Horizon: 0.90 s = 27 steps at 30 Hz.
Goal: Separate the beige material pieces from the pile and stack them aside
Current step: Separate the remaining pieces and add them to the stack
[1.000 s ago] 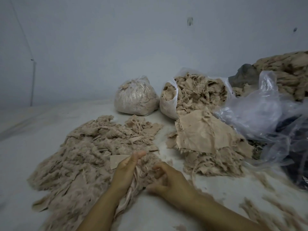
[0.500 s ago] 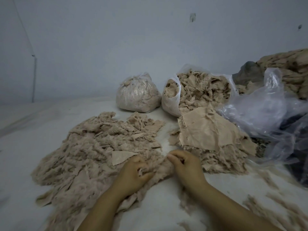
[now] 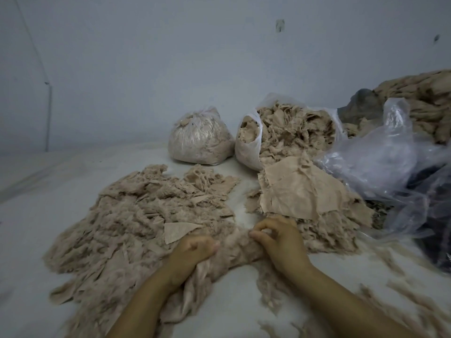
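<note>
Two hands are closed on one beige clump (image 3: pixel 234 247), stretched crosswise between them. It is gripped by the left hand (image 3: pixel 192 252) and pinched by the right hand (image 3: pixel 278 242). Left lies the pile (image 3: pixel 136 215); the stack (image 3: pixel 300 193), just beyond the right hand, is judged nearer.

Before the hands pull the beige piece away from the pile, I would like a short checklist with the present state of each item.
1. Left hand grips the beige piece: ok.
2. Right hand pinches the same piece: ok.
3. Piece free of the large pile: not ok, it merges with it.
4. Stack aside within view, right of the hands: ok.
5. Whether one piece or several are in the grip: cannot tell.
</note>
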### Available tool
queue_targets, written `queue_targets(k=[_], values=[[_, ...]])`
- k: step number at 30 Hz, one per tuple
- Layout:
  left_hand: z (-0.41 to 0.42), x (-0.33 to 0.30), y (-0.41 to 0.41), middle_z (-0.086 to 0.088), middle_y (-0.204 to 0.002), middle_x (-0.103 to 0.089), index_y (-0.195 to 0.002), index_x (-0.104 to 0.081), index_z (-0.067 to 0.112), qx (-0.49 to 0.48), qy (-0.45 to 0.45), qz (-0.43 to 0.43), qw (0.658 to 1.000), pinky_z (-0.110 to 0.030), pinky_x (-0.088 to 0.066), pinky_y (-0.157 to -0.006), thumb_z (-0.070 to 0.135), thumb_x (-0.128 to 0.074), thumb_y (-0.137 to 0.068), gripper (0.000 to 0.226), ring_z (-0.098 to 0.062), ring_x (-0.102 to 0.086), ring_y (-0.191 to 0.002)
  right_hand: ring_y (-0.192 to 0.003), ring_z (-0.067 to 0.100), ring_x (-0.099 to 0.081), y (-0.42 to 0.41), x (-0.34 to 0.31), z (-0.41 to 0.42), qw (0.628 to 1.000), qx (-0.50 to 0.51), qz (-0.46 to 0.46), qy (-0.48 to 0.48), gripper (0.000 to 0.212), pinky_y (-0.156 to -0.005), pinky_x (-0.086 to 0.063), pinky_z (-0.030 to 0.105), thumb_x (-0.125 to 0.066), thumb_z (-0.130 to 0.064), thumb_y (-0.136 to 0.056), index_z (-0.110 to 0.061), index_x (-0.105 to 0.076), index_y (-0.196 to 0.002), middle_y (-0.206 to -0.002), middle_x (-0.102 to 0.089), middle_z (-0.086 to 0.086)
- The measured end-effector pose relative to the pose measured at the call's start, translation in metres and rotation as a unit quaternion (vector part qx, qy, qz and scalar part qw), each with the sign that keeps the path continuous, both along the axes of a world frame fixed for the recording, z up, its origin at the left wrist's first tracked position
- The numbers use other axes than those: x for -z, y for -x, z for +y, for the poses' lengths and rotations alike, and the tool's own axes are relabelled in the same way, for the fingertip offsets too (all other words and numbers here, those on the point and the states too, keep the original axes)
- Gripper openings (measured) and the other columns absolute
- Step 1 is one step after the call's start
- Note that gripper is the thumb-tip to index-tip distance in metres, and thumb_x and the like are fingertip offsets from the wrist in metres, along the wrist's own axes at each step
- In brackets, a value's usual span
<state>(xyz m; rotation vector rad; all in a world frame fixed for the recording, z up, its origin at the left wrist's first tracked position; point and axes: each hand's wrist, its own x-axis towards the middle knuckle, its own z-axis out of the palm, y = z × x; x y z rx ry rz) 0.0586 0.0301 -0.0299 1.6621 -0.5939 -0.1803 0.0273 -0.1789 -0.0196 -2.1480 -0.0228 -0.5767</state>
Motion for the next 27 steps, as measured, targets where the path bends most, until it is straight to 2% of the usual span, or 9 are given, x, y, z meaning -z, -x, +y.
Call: queue_targets(k=[3,5,7,10,13,18,21,24,27], values=[[-0.004,0.002,0.0,-0.004,-0.054,-0.035,-0.051,-0.045,0.013,-0.014,-0.068,-0.024,0.997,-0.023,-0.026,-0.05,0.073,-0.063,-0.066,0.064,-0.013,-0.031,-0.051,-0.08,0.001,-0.054,0.005,0.001,-0.008,0.996,-0.066,0.01,-0.058,0.026,-0.072,-0.039,0.008,-0.077,-0.012,-0.077,-0.031,-0.066,-0.063,-0.089,-0.056,-0.009],[-0.006,0.0,-0.001,0.008,-0.06,-0.053,-0.057,-0.058,0.022,-0.073,-0.062,-0.093,0.991,-0.017,-0.038,-0.06,0.061,-0.067,-0.074,0.044,-0.006,-0.049,-0.057,-0.066,0.002,-0.056,0.01,0.002,-0.011,0.985,-0.134,0.059,-0.087,0.026,-0.066,-0.043,0.011,-0.077,-0.026,-0.077,-0.029,-0.064,-0.055,-0.076,-0.059,-0.007],[-0.007,-0.001,-0.003,0.017,-0.1,-0.067,-0.088,-0.07,0.038,-0.054,-0.118,-0.137,0.982,-0.021,-0.045,-0.088,0.031,-0.075,-0.08,0.012,0.002,-0.06,-0.096,-0.051,0.01,-0.051,0.014,0.004,-0.012,0.981,-0.128,0.093,-0.11,0.047,-0.057,-0.041,0.016,-0.067,-0.05,-0.076,-0.024,-0.049,-0.042,-0.053,-0.052,-0.005],[-0.008,0.01,-0.004,0.025,-0.148,-0.024,-0.132,-0.048,0.04,0.08,-0.346,-0.182,0.917,-0.025,-0.007,-0.115,0.038,-0.076,-0.075,0.063,0.007,-0.01,-0.14,-0.061,0.008,-0.05,0.01,0.007,-0.013,0.992,-0.051,0.093,-0.071,0.033,-0.058,-0.038,0.015,-0.077,-0.038,-0.076,-0.024,-0.053,-0.058,-0.069,-0.056,-0.003],[-0.01,0.012,-0.004,0.023,-0.153,-0.006,-0.144,-0.033,0.038,0.075,-0.438,-0.159,0.881,-0.039,0.009,-0.116,0.062,-0.07,-0.07,0.085,0.001,0.01,-0.141,-0.091,0.008,-0.049,0.007,0.01,-0.01,0.982,-0.055,0.179,-0.013,0.036,-0.065,-0.037,0.009,-0.076,-0.017,-0.077,-0.022,-0.054,-0.105,-0.109,-0.051,-0.003],[-0.015,0.011,-0.003,0.004,-0.123,-0.054,-0.112,-0.056,0.021,-0.162,-0.383,-0.249,0.875,-0.03,-0.032,-0.101,0.022,-0.053,-0.093,0.02,-0.017,-0.047,-0.12,-0.094,0.009,-0.053,0.007,0.009,-0.008,0.974,-0.039,0.215,-0.063,0.055,-0.065,-0.044,0.015,-0.071,-0.017,-0.082,-0.026,-0.044,-0.128,-0.115,-0.047,-0.005],[-0.017,0.01,-0.004,-0.005,-0.11,-0.059,-0.1,-0.06,0.009,-0.269,-0.261,-0.287,0.882,-0.03,-0.041,-0.093,-0.013,-0.048,-0.079,0.033,-0.02,-0.054,-0.106,-0.08,0.001,-0.051,0.008,0.011,-0.006,0.974,-0.052,0.21,-0.06,0.053,-0.052,-0.04,0.007,-0.068,-0.015,-0.084,-0.03,-0.044,-0.128,-0.1,-0.049,-0.013],[-0.023,0.009,-0.001,0.003,-0.133,-0.052,-0.119,-0.062,0.011,-0.141,-0.259,-0.388,0.873,-0.027,-0.03,-0.109,0.009,-0.052,-0.09,0.031,-0.009,-0.042,-0.125,-0.076,-0.003,-0.052,0.01,0.016,-0.003,0.978,-0.068,0.186,-0.073,0.044,-0.052,-0.039,0.005,-0.071,-0.019,-0.082,-0.032,-0.048,-0.117,-0.088,-0.052,-0.018],[-0.025,0.017,-0.005,0.007,-0.121,-0.061,-0.12,-0.062,0.02,-0.105,-0.305,-0.335,0.885,-0.012,-0.035,-0.094,0.028,-0.052,-0.095,0.028,-0.008,-0.054,-0.112,-0.075,0.002,-0.052,0.012,0.018,-0.004,0.984,-0.048,0.173,-0.018,0.017,-0.057,-0.038,0.008,-0.066,-0.017,-0.085,-0.025,-0.053,-0.092,-0.084,-0.054,-0.011]])
